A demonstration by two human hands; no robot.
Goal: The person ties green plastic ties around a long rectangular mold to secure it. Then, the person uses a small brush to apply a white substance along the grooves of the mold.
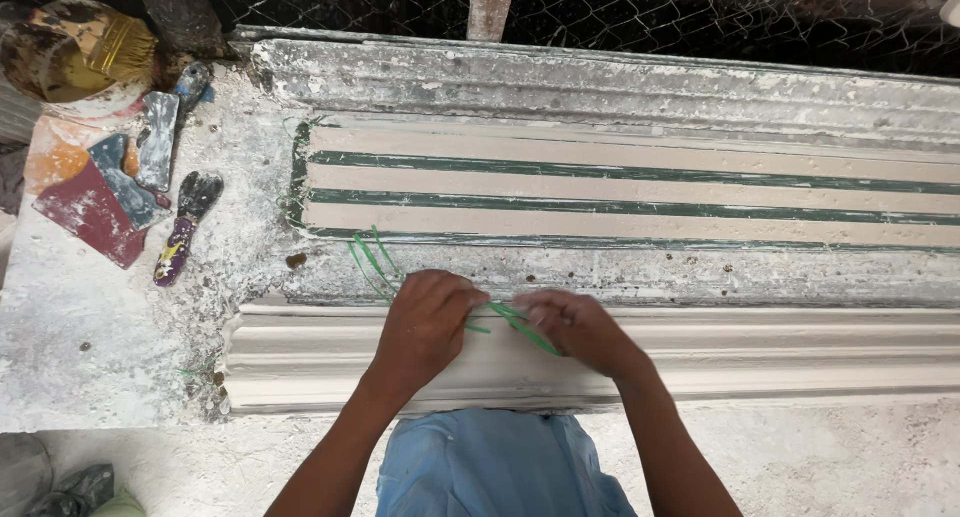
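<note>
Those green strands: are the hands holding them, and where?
Yes. Both the left hand and right hand pinch the green strands near one end, over the white moulding.

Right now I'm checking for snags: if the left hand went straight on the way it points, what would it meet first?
Probably the crusted plaster ledge just beyond the left hand, then the green-striped mould; depth is unclear.
</note>
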